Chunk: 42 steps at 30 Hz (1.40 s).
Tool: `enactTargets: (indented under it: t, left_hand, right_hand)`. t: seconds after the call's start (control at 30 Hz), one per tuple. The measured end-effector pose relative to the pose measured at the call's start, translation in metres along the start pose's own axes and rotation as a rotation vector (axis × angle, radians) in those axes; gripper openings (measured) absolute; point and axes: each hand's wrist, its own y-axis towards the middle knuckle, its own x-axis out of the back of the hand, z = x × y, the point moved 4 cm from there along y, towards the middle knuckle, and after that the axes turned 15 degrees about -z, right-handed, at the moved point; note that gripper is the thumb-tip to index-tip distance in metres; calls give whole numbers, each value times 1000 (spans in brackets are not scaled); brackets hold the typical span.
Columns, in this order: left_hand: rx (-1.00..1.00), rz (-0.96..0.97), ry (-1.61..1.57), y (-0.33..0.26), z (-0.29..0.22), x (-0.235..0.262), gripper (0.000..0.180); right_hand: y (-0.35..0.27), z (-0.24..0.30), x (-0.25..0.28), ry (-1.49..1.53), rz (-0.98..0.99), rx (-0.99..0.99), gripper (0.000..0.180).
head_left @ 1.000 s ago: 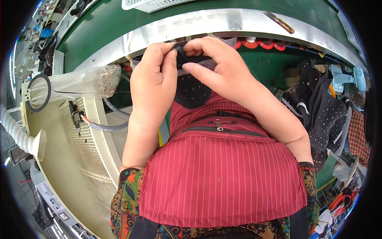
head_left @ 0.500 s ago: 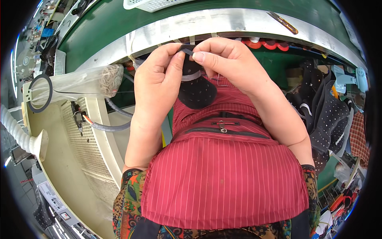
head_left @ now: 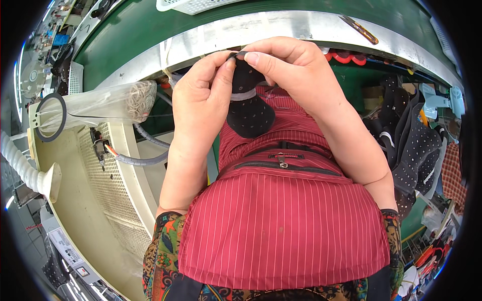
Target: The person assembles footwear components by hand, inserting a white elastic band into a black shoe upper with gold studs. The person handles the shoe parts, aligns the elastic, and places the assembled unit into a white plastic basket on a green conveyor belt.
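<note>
Top of black dotted piece [head_left: 249, 108] hidden behind left hand [head_left: 203, 98] and right hand [head_left: 286, 65] fingertips. White basket [head_left: 193, 5] cut by top edge. Bag contents [head_left: 140, 100] blurred, possibly rubber bands.

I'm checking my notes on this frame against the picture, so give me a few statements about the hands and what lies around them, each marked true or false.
1. Both hands pinch a black dotted piece at its top. True.
2. The left hand rests flat on the green belt. False: it is raised, fingertips on the piece.
3. A pale band crosses the piece. True.
4. The clear bag of rubber bands lies on the person's right. False: it lies to the left.
5. The right hand holds scissors. False: it holds only the piece.
</note>
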Motion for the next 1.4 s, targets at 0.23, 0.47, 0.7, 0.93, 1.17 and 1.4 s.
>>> enactTargets:
  t: [0.23, 0.47, 0.7, 0.93, 1.17, 1.4]
  left_hand:
    - [198, -33, -164, 1, 11, 5, 14]
    - [384, -39, -501, 1, 20, 4, 14]
    - [413, -8, -527, 0, 21, 4, 15]
    - [395, 34, -545, -1, 17, 4, 15]
    - [302, 34, -338, -3, 10, 5, 11]
    - [272, -54, -474, -3, 14, 11, 4]
  right_hand:
    - [-4, -5, -1, -30, -68, 60, 17]
    - [-8, -7, -3, -69, -108, 111, 13]
    - [-7, -4, -3, -228, -123, 240, 9]
    - [-6, -7, -2, -297, -188, 234, 14]
    - [-11, 2, -7, -475, -209, 440, 12]
    - [-18, 2, -3, -403, -208, 472, 13]
